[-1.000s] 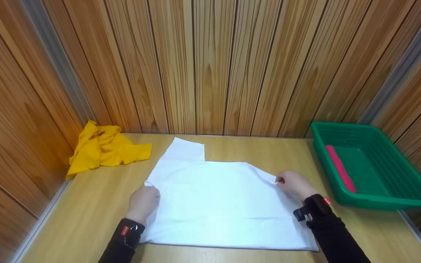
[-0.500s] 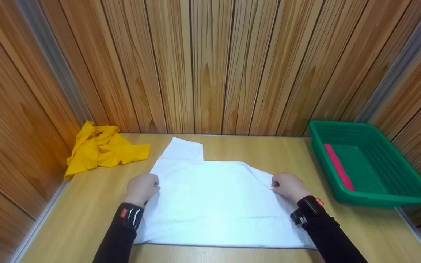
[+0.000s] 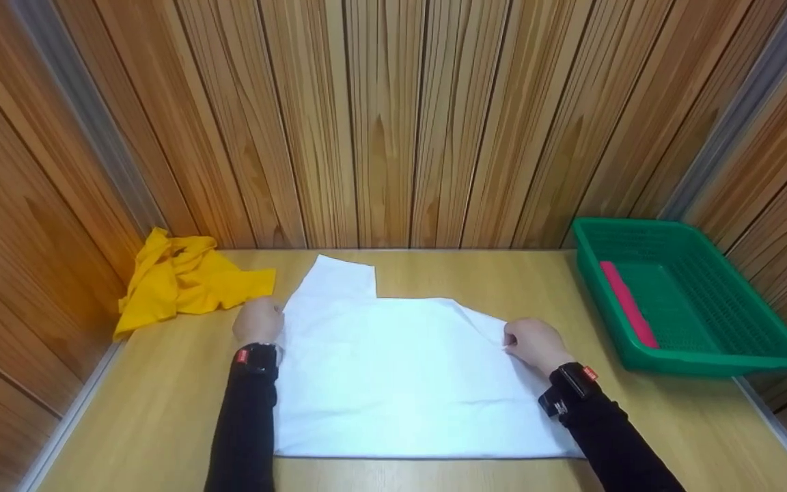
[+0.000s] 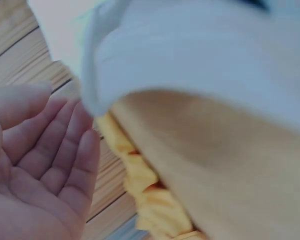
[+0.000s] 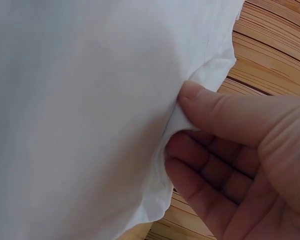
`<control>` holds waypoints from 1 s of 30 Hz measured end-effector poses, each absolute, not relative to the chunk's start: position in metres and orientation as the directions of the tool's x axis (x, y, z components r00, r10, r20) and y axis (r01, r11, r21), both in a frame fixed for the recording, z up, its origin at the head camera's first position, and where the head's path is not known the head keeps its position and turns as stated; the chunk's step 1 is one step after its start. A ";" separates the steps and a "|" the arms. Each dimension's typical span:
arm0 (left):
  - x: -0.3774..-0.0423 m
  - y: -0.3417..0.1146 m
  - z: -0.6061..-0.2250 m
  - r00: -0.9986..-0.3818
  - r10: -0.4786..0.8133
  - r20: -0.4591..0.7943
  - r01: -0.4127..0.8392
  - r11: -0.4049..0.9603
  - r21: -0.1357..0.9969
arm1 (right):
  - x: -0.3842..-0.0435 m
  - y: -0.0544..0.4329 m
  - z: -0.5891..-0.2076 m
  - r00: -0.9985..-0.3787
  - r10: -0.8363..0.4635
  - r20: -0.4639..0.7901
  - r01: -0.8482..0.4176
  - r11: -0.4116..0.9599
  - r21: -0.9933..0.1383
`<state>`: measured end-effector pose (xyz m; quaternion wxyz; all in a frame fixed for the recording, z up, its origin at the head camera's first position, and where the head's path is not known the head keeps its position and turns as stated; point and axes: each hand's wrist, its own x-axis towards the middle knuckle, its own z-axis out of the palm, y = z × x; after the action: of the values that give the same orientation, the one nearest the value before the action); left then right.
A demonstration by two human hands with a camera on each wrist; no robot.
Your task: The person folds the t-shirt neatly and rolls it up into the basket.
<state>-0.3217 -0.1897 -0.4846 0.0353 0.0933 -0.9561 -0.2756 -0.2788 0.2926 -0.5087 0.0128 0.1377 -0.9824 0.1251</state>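
White cloth lies spread on the bench; its near edge runs straight, and a flap projects from its far left corner. I judge the step in hand to be the settling of its two side edges. At the right edge of the white cloth, the right hand pinches the fabric between thumb and bent fingers, with a narrow fold beside the pinch. At the left edge of the white cloth is the left hand; its fingers are loosely curved, with the thumb apart from the fabric. I see no grip there and cannot tell whether the fingertips touch. For good work, I would have the right pinch firm but low, so that the fold is not dragged inward, and let the left hand take only a small bite of edge. An even, gentle outward pull should ease the shallow creases across the near half of the white cloth; a one-sided tug would probably skew it. To the left of the white cloth lies a crumpled yellow cloth, which I would keep clear of the left knuckles. Right of the white cloth, well apart, stands a green basket containing a red strip.
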 end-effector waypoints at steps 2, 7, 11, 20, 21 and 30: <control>-0.323 -0.189 -0.488 -0.974 -0.227 0.020 -0.178 0.812 0.556 | -0.279 0.292 -0.509 -0.960 -0.272 0.064 -0.279 0.928 -0.246; -0.323 -0.187 -0.492 -0.960 -0.275 -0.043 -0.245 0.759 0.604 | -0.280 0.291 -0.512 -0.957 -0.281 0.071 -0.290 0.925 -0.245; -0.322 -0.185 -0.492 -0.943 -0.311 -0.118 -0.309 0.690 0.655 | -0.280 0.292 -0.512 -0.957 -0.283 0.068 -0.291 0.925 -0.242; -0.323 -0.184 -0.490 -0.938 -0.341 -0.069 -0.293 0.666 0.686 | -0.280 0.294 -0.513 -0.944 -0.311 0.110 -0.329 0.912 -0.244; -0.323 -0.184 -0.491 -0.939 -0.338 -0.069 -0.291 0.669 0.684 | -0.280 0.295 -0.513 -0.941 -0.316 0.119 -0.336 0.910 -0.243; -0.323 -0.182 -0.489 -0.950 -0.262 -0.167 -0.300 0.632 0.714 | -0.280 0.298 -0.514 -0.942 -0.312 0.126 -0.334 0.911 -0.243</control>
<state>-0.3232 -0.1819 -0.4891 -0.0239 0.1557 -0.9031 -0.3994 -0.2796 0.2981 -0.5141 0.0420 0.1652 -0.9766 0.1313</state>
